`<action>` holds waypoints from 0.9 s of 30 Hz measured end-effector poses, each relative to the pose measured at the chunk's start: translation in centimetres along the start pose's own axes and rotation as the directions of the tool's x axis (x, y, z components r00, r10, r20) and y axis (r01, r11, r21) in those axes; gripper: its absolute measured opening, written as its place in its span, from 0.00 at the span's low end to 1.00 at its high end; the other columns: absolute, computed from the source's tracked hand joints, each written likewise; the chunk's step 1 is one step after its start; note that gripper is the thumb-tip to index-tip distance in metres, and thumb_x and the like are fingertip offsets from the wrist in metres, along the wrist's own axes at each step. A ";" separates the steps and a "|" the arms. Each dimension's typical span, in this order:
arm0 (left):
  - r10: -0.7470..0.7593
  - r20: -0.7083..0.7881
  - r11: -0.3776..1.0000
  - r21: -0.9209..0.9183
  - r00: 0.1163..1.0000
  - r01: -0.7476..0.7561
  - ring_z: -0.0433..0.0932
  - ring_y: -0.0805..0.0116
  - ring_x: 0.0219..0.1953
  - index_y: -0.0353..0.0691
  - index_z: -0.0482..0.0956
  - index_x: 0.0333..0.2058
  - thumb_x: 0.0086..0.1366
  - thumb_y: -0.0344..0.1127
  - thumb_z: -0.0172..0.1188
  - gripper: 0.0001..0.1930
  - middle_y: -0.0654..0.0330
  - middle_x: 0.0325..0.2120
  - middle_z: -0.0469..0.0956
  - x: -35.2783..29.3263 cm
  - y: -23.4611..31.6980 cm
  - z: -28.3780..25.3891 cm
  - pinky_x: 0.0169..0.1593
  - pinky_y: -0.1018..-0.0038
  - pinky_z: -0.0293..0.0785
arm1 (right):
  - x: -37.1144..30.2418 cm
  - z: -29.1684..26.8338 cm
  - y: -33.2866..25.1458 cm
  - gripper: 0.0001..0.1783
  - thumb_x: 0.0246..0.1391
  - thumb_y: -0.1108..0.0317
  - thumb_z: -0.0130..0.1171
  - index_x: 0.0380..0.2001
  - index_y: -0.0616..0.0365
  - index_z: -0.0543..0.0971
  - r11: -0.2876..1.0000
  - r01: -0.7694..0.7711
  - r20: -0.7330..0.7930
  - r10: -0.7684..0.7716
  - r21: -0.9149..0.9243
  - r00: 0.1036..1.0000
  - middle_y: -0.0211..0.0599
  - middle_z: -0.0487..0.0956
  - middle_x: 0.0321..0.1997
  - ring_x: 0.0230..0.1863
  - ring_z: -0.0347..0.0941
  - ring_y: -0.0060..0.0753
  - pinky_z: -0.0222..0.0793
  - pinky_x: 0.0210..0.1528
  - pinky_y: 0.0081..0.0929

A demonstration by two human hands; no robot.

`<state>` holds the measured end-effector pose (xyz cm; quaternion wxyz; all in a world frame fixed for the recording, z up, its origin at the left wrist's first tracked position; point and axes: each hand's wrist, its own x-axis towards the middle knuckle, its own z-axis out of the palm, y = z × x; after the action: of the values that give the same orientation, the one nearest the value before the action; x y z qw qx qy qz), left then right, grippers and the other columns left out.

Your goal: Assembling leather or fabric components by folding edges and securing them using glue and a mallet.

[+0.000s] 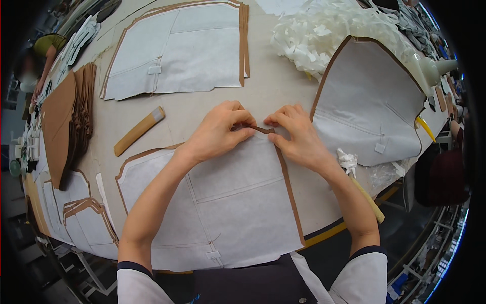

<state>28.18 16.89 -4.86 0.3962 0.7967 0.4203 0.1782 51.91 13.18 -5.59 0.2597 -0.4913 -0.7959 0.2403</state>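
A panel [233,167] with a white backing and a narrow brown border lies in front of me, its lower edge close to my body. My left hand [220,129] pinches the brown border along its far edge, near the far right corner. At that corner, the thumb and fingers of my right hand [298,139] close on the same border. Between the two hands the brown strip is slightly raised. Stitched seams and a small white tab show on the panel. Beyond my left hand lies a short tan stick-like tool [139,130] with a greyish end.
Similar panels [202,50] lie at the back; another [364,96] curves upward at right. Brown pieces [58,129] stand stacked left, above smaller brown-edged pieces [88,223]. White strips [339,30] heap at back right. A yellow-handled tool [368,200] sits by my right forearm. Another person's arm [46,71] shows far left.
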 end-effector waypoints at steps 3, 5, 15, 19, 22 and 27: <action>0.102 -0.064 0.993 -0.053 0.993 -0.105 0.75 0.60 0.43 0.40 0.87 0.39 0.64 0.33 0.69 0.06 0.60 0.37 0.80 0.0 -1.0 0.5 0.47 0.65 0.73 | -0.2 0.3 0.5 0.08 0.54 0.75 0.66 0.39 0.56 0.84 0.998 -0.021 0.048 0.018 0.063 0.999 0.33 0.78 0.43 0.50 0.70 0.43 0.64 0.56 0.40; 0.243 -0.024 0.969 0.046 0.970 -0.242 0.74 0.63 0.44 0.43 0.87 0.39 0.64 0.34 0.70 0.06 0.63 0.37 0.80 0.6 -1.3 0.4 0.52 0.66 0.69 | 0.0 0.7 0.6 0.05 0.56 0.75 0.67 0.36 0.57 0.83 0.998 -0.018 0.044 0.015 0.064 0.999 0.31 0.78 0.40 0.49 0.68 0.40 0.65 0.55 0.37; 0.366 -0.032 0.930 0.059 0.930 -0.364 0.73 0.69 0.47 0.50 0.90 0.40 0.64 0.35 0.72 0.06 0.70 0.37 0.79 1.4 -3.4 0.8 0.57 0.68 0.61 | -0.2 1.7 1.0 0.07 0.51 0.77 0.68 0.33 0.53 0.84 0.995 0.004 -0.018 -0.002 0.101 1.000 0.29 0.77 0.41 0.50 0.69 0.39 0.60 0.54 0.39; 0.396 -0.008 0.918 0.037 0.918 -0.395 0.74 0.70 0.47 0.51 0.91 0.40 0.64 0.34 0.71 0.06 0.70 0.38 0.80 1.8 -3.6 0.7 0.57 0.69 0.62 | -0.5 1.7 1.1 0.07 0.51 0.77 0.68 0.33 0.53 0.85 0.994 0.012 -0.048 -0.006 0.106 0.999 0.28 0.77 0.40 0.49 0.69 0.38 0.61 0.54 0.38; 0.391 0.021 0.919 0.053 0.920 -0.392 0.74 0.69 0.46 0.51 0.91 0.40 0.63 0.33 0.71 0.07 0.70 0.38 0.80 1.6 -3.6 0.1 0.57 0.68 0.62 | -0.5 1.8 1.6 0.08 0.51 0.77 0.68 0.34 0.52 0.87 0.992 0.078 -0.065 -0.072 0.096 0.995 0.27 0.79 0.41 0.48 0.70 0.37 0.61 0.52 0.37; 0.436 0.019 0.897 0.077 0.900 -0.436 0.74 0.67 0.47 0.52 0.92 0.42 0.62 0.31 0.71 0.10 0.69 0.38 0.79 1.4 -3.6 0.1 0.58 0.66 0.64 | -0.8 1.4 2.1 0.11 0.49 0.78 0.67 0.36 0.51 0.88 0.977 0.211 -0.093 -0.209 0.012 0.973 0.27 0.79 0.42 0.46 0.71 0.36 0.63 0.48 0.36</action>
<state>27.16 19.13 -7.81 0.3147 0.8857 0.2376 0.2451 52.69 13.12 -8.11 0.3251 -0.4120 -0.8280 0.1974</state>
